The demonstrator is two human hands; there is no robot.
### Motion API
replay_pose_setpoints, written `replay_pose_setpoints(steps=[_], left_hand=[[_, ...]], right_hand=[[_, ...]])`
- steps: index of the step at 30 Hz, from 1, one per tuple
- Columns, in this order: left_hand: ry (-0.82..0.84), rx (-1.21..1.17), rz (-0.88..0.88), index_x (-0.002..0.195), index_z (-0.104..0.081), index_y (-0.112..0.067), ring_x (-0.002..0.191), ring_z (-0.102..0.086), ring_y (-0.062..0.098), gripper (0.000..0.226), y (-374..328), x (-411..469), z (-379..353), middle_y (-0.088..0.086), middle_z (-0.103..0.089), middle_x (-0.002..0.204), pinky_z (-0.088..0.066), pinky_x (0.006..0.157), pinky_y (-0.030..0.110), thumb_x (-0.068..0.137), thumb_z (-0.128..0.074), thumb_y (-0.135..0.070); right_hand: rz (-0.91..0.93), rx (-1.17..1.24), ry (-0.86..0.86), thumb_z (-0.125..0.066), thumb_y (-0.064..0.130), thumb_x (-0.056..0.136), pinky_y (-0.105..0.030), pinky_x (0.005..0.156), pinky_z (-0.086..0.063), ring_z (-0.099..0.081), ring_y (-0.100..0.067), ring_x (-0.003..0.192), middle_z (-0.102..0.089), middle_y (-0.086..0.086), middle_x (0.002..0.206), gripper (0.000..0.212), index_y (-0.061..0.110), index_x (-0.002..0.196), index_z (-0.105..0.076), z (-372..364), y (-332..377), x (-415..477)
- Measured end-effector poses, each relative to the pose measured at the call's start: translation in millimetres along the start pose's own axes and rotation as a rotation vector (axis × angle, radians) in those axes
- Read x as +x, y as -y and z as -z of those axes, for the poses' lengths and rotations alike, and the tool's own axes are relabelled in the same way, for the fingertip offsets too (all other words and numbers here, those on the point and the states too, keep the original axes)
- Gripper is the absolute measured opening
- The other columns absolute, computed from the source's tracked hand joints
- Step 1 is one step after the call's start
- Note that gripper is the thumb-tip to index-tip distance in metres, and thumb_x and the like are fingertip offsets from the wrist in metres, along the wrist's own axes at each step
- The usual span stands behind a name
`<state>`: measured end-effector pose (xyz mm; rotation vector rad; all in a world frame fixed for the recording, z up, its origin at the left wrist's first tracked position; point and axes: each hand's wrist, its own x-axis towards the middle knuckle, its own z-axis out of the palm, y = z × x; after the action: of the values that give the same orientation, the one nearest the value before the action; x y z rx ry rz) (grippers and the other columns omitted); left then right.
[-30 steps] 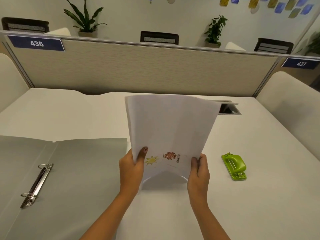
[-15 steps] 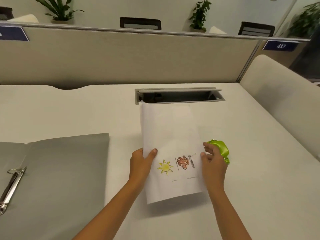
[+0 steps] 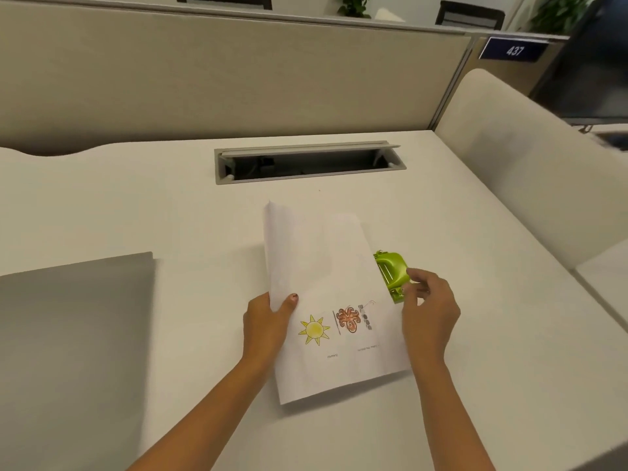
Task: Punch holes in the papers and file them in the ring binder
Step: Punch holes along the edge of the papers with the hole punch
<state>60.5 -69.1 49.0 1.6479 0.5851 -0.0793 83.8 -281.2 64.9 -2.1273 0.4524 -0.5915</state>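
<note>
Papers (image 3: 326,283) down now, left hand (image 3: 268,321) pinching their edge; right hand (image 3: 430,311) has let go, pinching the green hole punch (image 3: 390,270). Punching looks next.

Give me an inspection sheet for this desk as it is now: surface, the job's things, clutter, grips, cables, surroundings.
Surface: white desk, with the job's things lying on it.
Job's things: papers, top sheet showing a sun drawing, far left corner lifted; green hole punch at their right edge; grey ring binder flat at left, rings out of view.
Clutter: nothing seen.
Grips: left hand pinches the papers' left edge, thumb on top; right hand holds the hole punch's near end.
Cables: nothing seen; the open desk hatch is dark inside.
Surroundings: beige partition, sign 437, dark monitor at right.
</note>
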Motion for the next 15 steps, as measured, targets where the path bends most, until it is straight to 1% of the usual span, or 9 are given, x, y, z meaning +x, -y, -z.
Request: replay_pose_setpoints(steps=[2,3,7,11,13,15], left_hand=[[-0.009,0.02,-0.007,0.082,-0.067,-0.017,0.078,-0.07,0.025,0.014,0.6,-0.1,-0.1,0.002,-0.073,0.083,-0.058,0.075,0.045,0.09,-0.062,-0.028],[-0.013,0.031,-0.012,0.082,-0.067,-0.017,0.078,-0.07,0.025,0.015,0.6,-0.2,0.2,0.002,-0.073,0.082,-0.058,0.075,0.045,0.09,-0.062,-0.029],[-0.029,0.076,-0.024,0.079,-0.065,-0.014,0.077,-0.069,0.027,0.02,-0.1,-2.5,1.5,0.002,-0.071,0.079,-0.057,0.072,0.045,0.09,-0.061,-0.03],[-0.04,0.087,-0.016,0.078,-0.064,-0.013,0.078,-0.069,0.028,0.021,0.1,-5.8,0.6,0.003,-0.07,0.077,-0.056,0.073,0.046,0.09,-0.061,-0.03],[-0.042,0.081,-0.015,0.076,-0.063,-0.015,0.078,-0.069,0.028,0.021,0.4,-7.0,-0.2,0.003,-0.071,0.078,-0.057,0.073,0.047,0.09,-0.061,-0.031],[-0.04,0.072,-0.01,0.075,-0.062,-0.019,0.077,-0.069,0.028,0.019,1.0,-7.3,-0.8,0.002,-0.071,0.079,-0.057,0.074,0.048,0.09,-0.061,-0.031]], right_hand=[[0.018,-0.01,-0.006,-0.061,0.002,0.087,-0.022,0.074,-0.05,-0.061,-0.018,0.088,-0.064,-0.004,0.104,0.024,0.013,0.108,-0.068,0.7,-2.8,7.9],[0.022,-0.013,0.003,-0.062,0.003,0.087,-0.026,0.075,-0.05,-0.061,-0.019,0.091,-0.064,-0.004,0.107,0.025,0.014,0.109,-0.067,0.6,-4.1,11.9],[-0.005,-0.004,0.095,-0.064,0.008,0.088,-0.024,0.082,-0.043,-0.058,-0.02,0.103,-0.061,-0.004,0.12,0.033,0.016,0.12,-0.064,-3.2,-5.8,25.0],[-0.032,0.0,0.183,-0.061,0.008,0.09,-0.022,0.083,-0.043,-0.057,-0.019,0.107,-0.059,-0.004,0.124,0.037,0.016,0.126,-0.06,-9.8,-8.2,32.2],[-0.042,-0.015,0.205,-0.06,0.006,0.09,-0.024,0.084,-0.046,-0.059,-0.019,0.107,-0.06,-0.005,0.123,0.038,0.015,0.127,-0.058,-13.6,-10.7,34.5],[-0.053,-0.035,0.21,-0.059,0.006,0.09,-0.031,0.088,-0.052,-0.059,-0.02,0.106,-0.062,-0.005,0.121,0.038,0.015,0.127,-0.058,-17.0,-13.1,35.5]])
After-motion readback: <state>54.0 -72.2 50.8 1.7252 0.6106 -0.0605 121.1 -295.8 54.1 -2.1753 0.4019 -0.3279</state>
